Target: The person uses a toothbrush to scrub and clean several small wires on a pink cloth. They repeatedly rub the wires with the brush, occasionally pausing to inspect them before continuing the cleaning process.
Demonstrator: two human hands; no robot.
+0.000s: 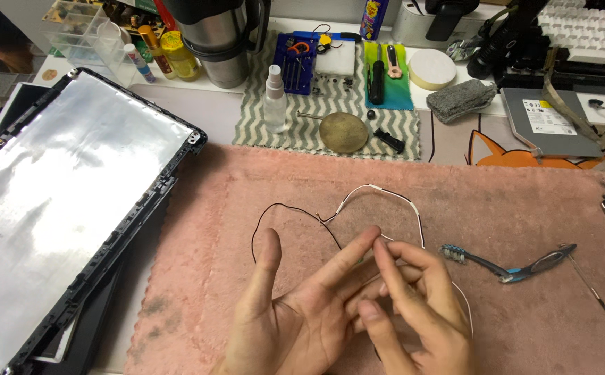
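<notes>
Right hand (pixel 420 312) pinches the thin wire (pixel 358 198) at its fingers, meeting the open left hand (pixel 302 312). The wire's loop runs away up the pink mat (pixel 524 208).

A white worktop (pixel 198 111) runs across the view, brightly and evenly lit from above. A shaggy pink mat (pixel 524 208) covers the near part, smudged dark at its left edge. Behind it lies a grey-and-white zigzag cloth (pixel 316 107), with clutter lining the far edge.
</notes>
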